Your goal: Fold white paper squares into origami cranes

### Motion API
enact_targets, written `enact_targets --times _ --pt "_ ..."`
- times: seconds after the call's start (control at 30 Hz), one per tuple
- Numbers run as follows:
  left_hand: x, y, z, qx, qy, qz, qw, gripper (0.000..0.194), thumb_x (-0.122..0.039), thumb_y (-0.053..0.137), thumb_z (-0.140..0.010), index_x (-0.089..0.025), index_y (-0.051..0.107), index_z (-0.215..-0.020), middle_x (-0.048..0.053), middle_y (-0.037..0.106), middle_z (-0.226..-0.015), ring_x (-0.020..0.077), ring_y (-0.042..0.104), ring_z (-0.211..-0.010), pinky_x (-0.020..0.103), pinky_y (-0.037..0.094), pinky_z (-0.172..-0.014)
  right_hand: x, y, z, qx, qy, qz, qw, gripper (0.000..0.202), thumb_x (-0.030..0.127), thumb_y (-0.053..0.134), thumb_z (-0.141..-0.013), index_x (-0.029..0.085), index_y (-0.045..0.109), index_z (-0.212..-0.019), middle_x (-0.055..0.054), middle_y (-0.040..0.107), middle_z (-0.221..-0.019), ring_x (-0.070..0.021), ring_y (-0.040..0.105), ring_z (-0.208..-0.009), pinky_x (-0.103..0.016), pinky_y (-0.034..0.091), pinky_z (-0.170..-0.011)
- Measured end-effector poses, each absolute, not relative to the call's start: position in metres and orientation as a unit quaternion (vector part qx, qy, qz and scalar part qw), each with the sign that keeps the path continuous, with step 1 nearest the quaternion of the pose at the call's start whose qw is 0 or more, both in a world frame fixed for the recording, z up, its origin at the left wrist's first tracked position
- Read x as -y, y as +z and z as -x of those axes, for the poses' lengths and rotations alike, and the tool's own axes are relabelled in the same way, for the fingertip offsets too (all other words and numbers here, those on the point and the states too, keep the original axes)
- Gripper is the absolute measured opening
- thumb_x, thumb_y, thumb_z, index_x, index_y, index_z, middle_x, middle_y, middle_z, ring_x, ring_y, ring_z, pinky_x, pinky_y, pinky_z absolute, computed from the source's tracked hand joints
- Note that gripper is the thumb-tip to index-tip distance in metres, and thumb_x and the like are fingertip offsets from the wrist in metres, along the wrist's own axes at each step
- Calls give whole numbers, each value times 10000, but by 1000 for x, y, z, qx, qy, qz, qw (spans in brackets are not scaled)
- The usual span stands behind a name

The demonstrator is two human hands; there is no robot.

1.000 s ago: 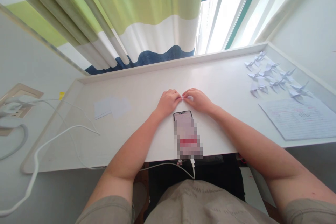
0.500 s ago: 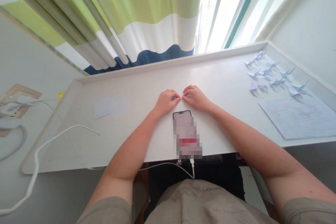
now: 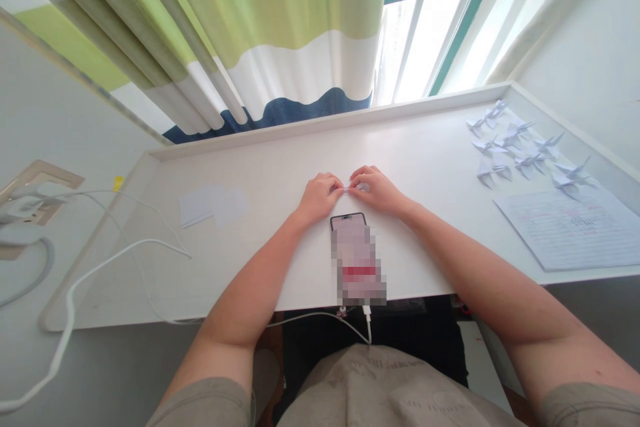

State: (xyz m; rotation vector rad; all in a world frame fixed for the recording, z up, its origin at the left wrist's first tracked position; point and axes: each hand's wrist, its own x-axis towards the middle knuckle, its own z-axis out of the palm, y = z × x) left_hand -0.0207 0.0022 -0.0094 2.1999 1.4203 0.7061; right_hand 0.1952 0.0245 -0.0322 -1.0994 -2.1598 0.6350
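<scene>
From my end of the feed, I have the green, white and blue curtain (image 3: 295, 7) hanging beyond the far edge of the surface (image 3: 420, 160), with a bright window (image 3: 425, 33) to its right. The surface is white, with a raised lip along its far and right edges. Lined paper (image 3: 580, 233) covered in writing lies flat at the near right corner. Behind it, folded paper birds (image 3: 530, 163) stand in a loose cluster running up toward the far right corner, close to the right edge.

My left hand (image 3: 319, 195) and right hand (image 3: 376, 190) meet near the middle of the surface — each one pinching the same small piece of white paper between thumb and fingertips. The phone (image 3: 355, 257) lies face up just on the near side of them, its lower end at the near edge, where a white cable (image 3: 368, 313) plugs in. A few blank sheets (image 3: 197, 207) overlap toward the left edge, well apart from my left hand.

Smallest of all is the folded paper (image 3: 346, 190) in my fingers — it shows in the narrow gap between the two hands, mostly covered, so I cannot tell its full shape.
</scene>
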Motion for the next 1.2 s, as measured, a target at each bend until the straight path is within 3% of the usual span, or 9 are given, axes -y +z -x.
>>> enact_targets --times 0.3,0.9,1.2 --pt "0 -7 16 -534 259 -776 215 146 -215 670 -973 -236 676 -829 45 794 -1076 253 679 -1112 449 554 -1041 -27 -36 -190 800 236 452 317 192 314 676 -947 238 782 -807 -105 757 -1121 -325 652 -1132 -534 511 -1062" --pt "-2 -5 12 -565 311 -702 304 115 -199 704 -860 -232 705 -750 44 811 -1014 236 717 -1047 384 548 -1001 -27 -29 -186 756 296 469 347 166 243 765 -809 237 723 -649 -82 733 -1052 -294 630 -1083 -481 506 -1038" --pt "-3 -7 10 -568 323 -686 320 125 -167 707 -834 -223 703 -721 45 809 -974 222 728 -1000 370 543 -971 -26 -27 -184 747 302 482 344 185 214 752 -815 233 704 -637 -83 732 -1051 -295 626 -1088 -485 497 -1036"
